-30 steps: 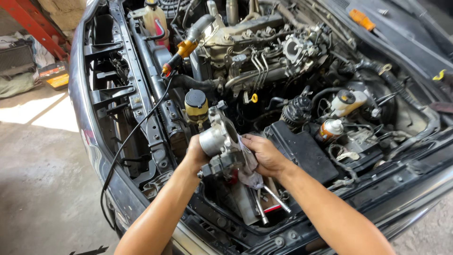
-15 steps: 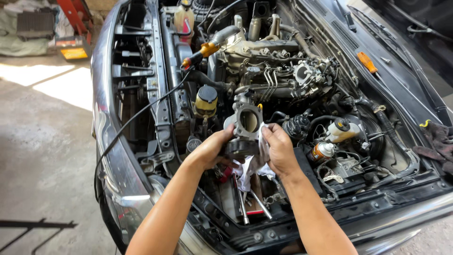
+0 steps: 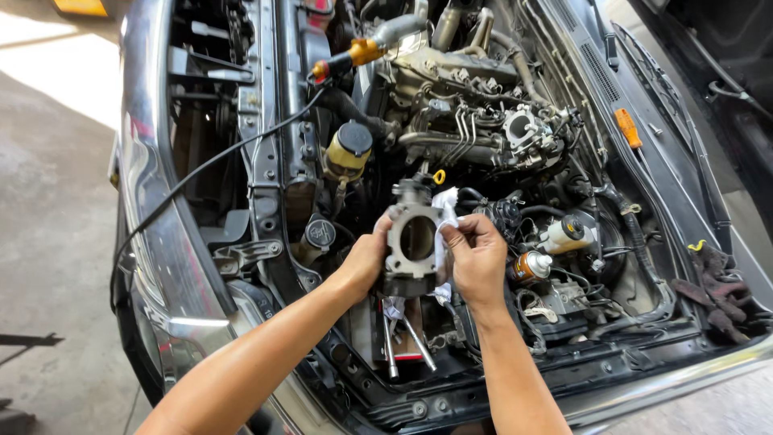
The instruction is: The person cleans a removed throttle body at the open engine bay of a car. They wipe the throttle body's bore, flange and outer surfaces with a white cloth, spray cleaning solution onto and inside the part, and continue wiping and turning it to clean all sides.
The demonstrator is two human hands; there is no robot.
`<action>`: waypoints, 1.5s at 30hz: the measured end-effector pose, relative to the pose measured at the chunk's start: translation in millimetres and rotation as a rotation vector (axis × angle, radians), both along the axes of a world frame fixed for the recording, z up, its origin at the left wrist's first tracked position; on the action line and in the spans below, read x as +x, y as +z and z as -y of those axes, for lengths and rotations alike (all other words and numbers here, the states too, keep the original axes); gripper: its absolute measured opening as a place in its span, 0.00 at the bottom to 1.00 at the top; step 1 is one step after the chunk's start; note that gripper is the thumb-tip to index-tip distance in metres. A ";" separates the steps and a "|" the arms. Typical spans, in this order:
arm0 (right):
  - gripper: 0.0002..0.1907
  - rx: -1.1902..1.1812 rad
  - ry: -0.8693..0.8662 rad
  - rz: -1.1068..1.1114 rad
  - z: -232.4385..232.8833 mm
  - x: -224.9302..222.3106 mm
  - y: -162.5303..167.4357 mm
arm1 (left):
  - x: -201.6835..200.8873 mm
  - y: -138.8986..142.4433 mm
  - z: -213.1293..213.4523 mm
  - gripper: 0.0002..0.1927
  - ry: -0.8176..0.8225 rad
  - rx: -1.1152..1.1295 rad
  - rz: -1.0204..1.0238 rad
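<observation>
A grey metal throttle body [image 3: 412, 242] with a round bore is held up over the open engine bay, its bore facing me. My left hand [image 3: 364, 259] grips its left side. My right hand [image 3: 478, 256] holds its right side and pinches a white cloth [image 3: 442, 211] against the rim. The cloth hangs down behind the part. Below the hands, two metal wrenches [image 3: 403, 345] lie in the bay.
The engine [image 3: 475, 105] fills the bay behind. A yellow-capped reservoir [image 3: 348, 151] sits left of the part, a spray can [image 3: 530, 266] to the right. An orange-handled screwdriver [image 3: 629, 128] rests on the right cowl, dark gloves [image 3: 717, 282] on the fender. A black cable [image 3: 201, 169] runs over the front panel.
The view has moved closer to the bay. The throttle body has turned so its bore faces me, and my right hand has brought the white cloth up onto its right rim.
</observation>
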State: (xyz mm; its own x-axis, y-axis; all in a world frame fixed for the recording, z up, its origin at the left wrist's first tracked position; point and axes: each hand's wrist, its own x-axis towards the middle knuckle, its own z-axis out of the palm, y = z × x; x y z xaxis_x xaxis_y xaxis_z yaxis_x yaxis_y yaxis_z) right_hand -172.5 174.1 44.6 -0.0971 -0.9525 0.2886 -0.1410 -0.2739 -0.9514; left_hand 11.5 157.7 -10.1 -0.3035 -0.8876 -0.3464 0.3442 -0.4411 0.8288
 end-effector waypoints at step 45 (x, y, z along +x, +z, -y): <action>0.05 -0.312 -0.165 -0.468 -22.1 103.5 60.4 | 29.5 16.0 27.7 0.50 0.136 -0.207 0.659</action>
State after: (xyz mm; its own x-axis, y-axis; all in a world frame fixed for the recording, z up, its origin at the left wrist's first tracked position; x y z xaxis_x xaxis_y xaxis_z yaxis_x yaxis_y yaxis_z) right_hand -69.1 196.2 105.1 -0.0316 -0.7986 0.6011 -0.5917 -0.4698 -0.6552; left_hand 41.0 130.0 5.9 0.0301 -0.9703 -0.2400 -0.2170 -0.2407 0.9460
